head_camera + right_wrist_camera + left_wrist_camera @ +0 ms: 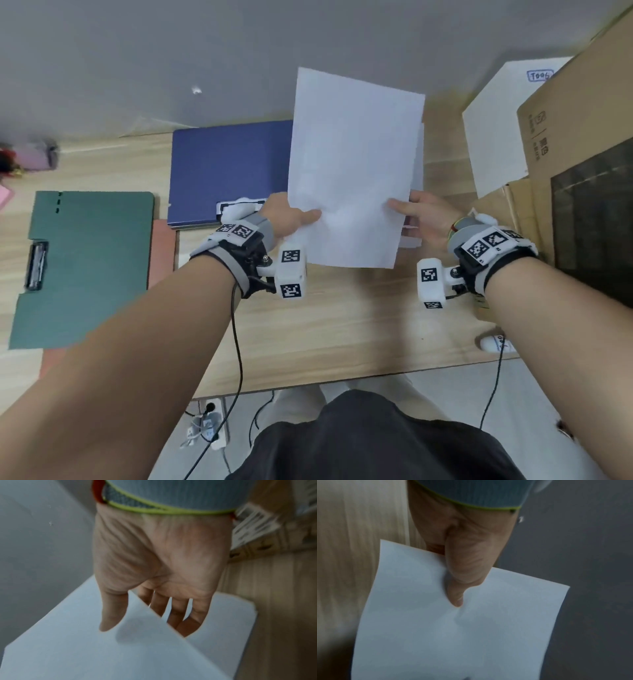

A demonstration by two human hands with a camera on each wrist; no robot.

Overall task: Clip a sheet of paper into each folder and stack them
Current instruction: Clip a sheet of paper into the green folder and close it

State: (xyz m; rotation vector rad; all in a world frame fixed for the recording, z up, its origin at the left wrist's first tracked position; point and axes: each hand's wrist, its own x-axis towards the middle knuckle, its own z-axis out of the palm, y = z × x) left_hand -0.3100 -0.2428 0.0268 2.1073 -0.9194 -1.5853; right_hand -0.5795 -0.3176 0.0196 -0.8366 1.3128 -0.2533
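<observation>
Bare table (pixel 342 325) near; cardboard box (pixel 579 137) blocks right, blue folder (pixel 229 168) left.

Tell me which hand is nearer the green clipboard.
Left. The left hand pinches the sheet's left side, closer to the green clipboard; the right hand holds the far side.

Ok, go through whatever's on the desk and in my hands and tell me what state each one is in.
Sheet of paper: lifted off the desk, pinched by both hands.
Left hand: thumb on top of the sheet.
Right hand: thumb on top, fingers underneath.
Green folder: lying flat, clip showing, no paper.
Blue folder: closed, flat.
Paper stack: on the desk under the sheet.
</observation>
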